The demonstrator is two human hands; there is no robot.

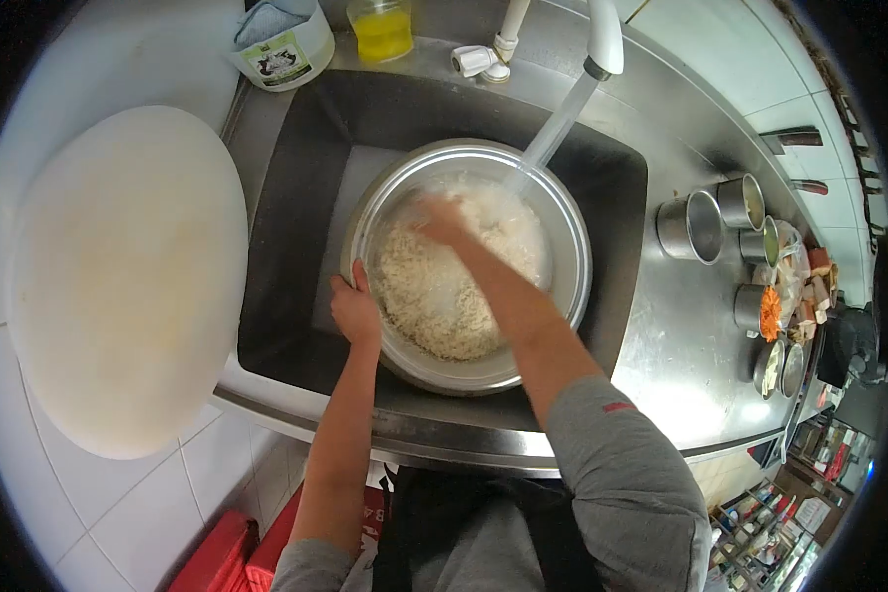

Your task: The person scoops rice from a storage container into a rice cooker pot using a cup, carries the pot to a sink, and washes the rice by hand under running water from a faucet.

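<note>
A wide round metal bowl [580, 259] stands in the sink, with white rice [442, 314] in cloudy water inside it. My left hand [355, 308] grips the bowl's left rim, the thumb over the edge and the fingers at the outer wall. Inside the bowl, my right hand [442, 219] is at the rice near the upper left; motion smears its fingers, so their shape cannot be made out. From the white faucet [605, 41] a stream of water [560, 123] runs into the bowl's upper right part.
The metal sink [271, 331] surrounds the bowl. A large white oval board [133, 281] is at left. Behind the sink stand a white tub [284, 59] and a yellow liquid container [383, 35]. Metal cups [691, 227] and several filled ones, one with orange shreds [770, 313], line the right counter.
</note>
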